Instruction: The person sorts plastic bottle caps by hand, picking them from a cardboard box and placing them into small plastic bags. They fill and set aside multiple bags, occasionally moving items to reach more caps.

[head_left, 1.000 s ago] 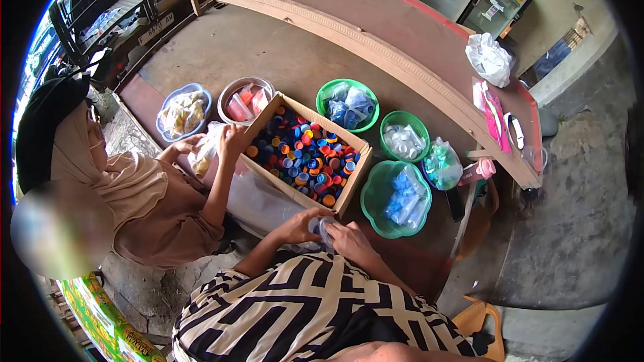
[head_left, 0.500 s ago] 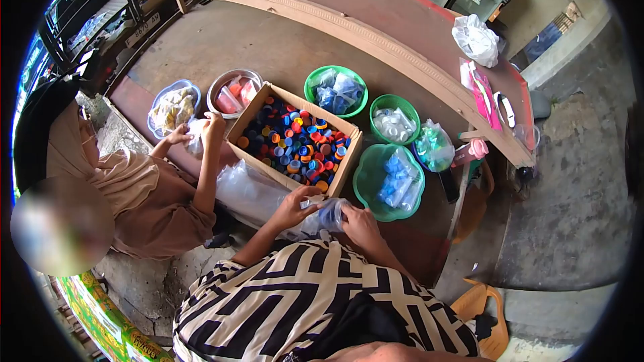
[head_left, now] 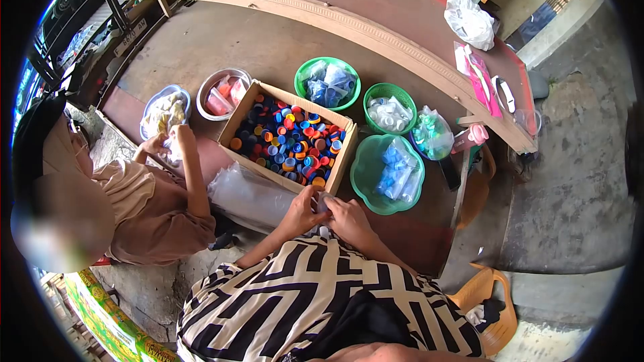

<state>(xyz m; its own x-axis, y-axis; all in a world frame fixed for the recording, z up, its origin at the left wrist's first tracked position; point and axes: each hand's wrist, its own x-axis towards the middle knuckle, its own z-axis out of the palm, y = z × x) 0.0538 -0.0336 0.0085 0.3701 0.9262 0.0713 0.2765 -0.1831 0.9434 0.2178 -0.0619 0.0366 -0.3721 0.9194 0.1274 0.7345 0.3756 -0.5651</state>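
My left hand [head_left: 303, 213] and my right hand [head_left: 347, 220] meet just below the near corner of a cardboard box [head_left: 236, 115]. Between their closed fingers is a small clear plastic bag [head_left: 323, 204]; its contents are mostly hidden. The box holds many bottle caps [head_left: 290, 143], mainly blue, red and orange. Left of my hands, a large clear plastic sheet or bag [head_left: 247, 196] lies along the table's front edge. A scalloped green basin [head_left: 365, 184] with bagged light-blue caps [head_left: 398, 171] stands to the right of the box.
Behind are a metal bowl [head_left: 201, 100] with red bags, green baskets [head_left: 297, 82] [head_left: 369, 111] with bagged caps, and a bag of green caps [head_left: 433, 135]. At left, a co-worker [head_left: 157, 228] handles a bag by a pale basin [head_left: 145, 125]. A wooden rail [head_left: 322, 19] crosses behind.
My hands have come together again around the small bag, which was stretched between them half a second ago. The co-worker's hands have moved closer to the pale basin. The view has shifted slightly.
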